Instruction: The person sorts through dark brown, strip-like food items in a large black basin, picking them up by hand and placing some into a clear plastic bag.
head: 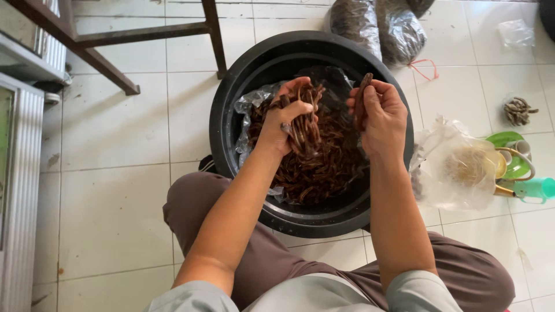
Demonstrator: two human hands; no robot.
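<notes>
Two bare hands work over a big round black tub (pixel 231 92) that stands on the white tiled floor (pixel 115 144), just in front of the seated person's brown-trousered knees (pixel 196 214). A crumpled clear plastic liner (pixel 250 104) sits inside the tub, and on it lies a heap of thin reddish-brown pods (pixel 324 167). Beside the tub on the right lies a clear plastic bag (pixel 451 167) with pale contents, touching the tub's rim. Beyond the tub, two tied bags of dark material (pixel 376 26) rest on the tiles. Green and yellow plastic cups (pixel 514 162) lie at the far right.

Above the heap, the left hand (pixel 286 124) has its grip pressed around a bundle of pods (pixel 303 124), which hangs down through the fist. The right hand (pixel 381 115) pinches a single dark pod (pixel 362 98) held upright between thumb and fingertips, apart from the bundle.
</notes>
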